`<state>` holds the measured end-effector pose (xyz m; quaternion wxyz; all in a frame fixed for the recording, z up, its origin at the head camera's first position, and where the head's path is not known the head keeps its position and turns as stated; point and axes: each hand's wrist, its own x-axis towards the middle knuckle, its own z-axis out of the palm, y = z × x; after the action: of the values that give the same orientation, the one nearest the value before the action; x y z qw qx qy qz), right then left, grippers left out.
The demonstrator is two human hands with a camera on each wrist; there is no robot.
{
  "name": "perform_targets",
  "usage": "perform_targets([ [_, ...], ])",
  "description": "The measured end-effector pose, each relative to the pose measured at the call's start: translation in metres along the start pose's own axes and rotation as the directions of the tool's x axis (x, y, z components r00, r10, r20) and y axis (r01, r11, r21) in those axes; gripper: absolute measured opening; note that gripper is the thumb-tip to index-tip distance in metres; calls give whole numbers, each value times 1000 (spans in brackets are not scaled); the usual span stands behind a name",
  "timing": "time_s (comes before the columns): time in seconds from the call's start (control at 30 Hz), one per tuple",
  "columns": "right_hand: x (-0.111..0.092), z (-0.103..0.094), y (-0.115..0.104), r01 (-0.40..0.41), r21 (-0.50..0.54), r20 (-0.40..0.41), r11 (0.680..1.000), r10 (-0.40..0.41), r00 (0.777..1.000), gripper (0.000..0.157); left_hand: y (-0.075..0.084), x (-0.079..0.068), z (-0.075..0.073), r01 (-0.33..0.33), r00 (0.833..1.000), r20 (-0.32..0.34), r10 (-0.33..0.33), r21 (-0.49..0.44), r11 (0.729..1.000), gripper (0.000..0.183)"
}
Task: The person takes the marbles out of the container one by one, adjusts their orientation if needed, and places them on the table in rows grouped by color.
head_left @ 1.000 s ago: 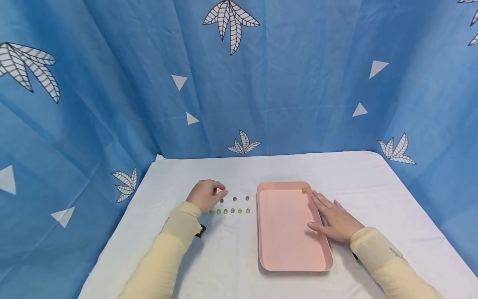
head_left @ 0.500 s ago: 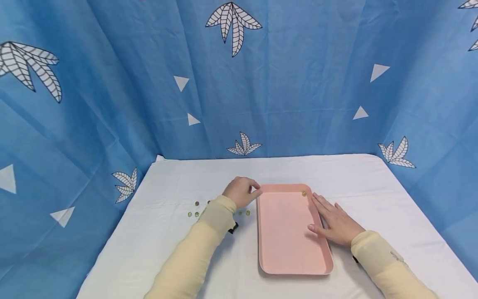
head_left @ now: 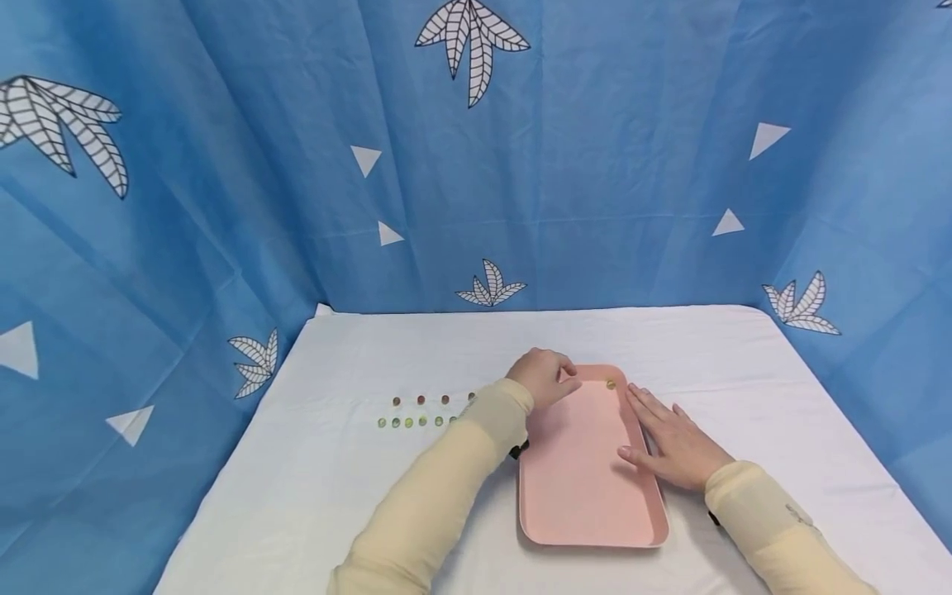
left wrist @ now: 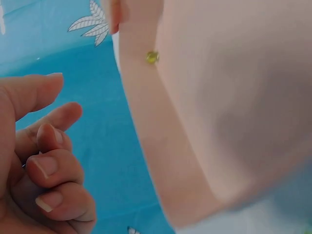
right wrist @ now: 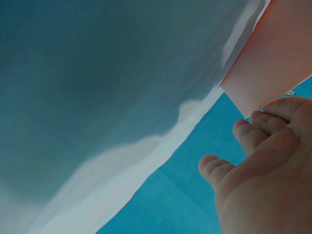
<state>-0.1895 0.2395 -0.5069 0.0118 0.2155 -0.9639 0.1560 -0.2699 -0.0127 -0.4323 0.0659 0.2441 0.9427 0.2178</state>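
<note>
A pink tray (head_left: 587, 496) lies on the white cloth, and one small yellow-green glass bead (head_left: 611, 384) sits in its far right corner. Over the tray's far left part hovers my left hand (head_left: 545, 378); its thumb and index finger stand apart, with nothing visible between them, and the other fingers are loosely curled. In the left wrist view the bead (left wrist: 152, 57) lies against the tray wall, away from the fingertips. My right hand (head_left: 673, 442) rests along the tray's right rim with its fingers extended, thumb over the inside edge.
Left of the tray are two rows of small beads: reddish-brown ones (head_left: 421, 400) behind, green and yellow ones (head_left: 409, 422) in front. My left sleeve (head_left: 439, 487) hides the rows' right ends. A blue curtain (head_left: 632, 165) hangs behind the table (head_left: 297, 496).
My left hand has moved right, from above the bead rows to over the tray, uncovering the rows' left part. The right hand keeps its place at the rim.
</note>
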Motion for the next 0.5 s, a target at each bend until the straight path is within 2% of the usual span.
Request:
perform_targets([
  [0.23, -1, -1, 1, 15, 4, -25, 1000, -15, 1000, 92, 14, 22, 21, 8, 999, 46, -9, 25, 1000, 30],
  [0.37, -2, -1, 1, 27, 6, -40, 1000, -27, 999, 91, 22, 31, 31, -11, 997, 80, 9, 32, 999, 32],
  [0.5, -1, -1, 0, 27, 14, -35, 1000, -27, 999, 91, 26, 38, 39, -3, 994, 107, -1, 42, 999, 35],
])
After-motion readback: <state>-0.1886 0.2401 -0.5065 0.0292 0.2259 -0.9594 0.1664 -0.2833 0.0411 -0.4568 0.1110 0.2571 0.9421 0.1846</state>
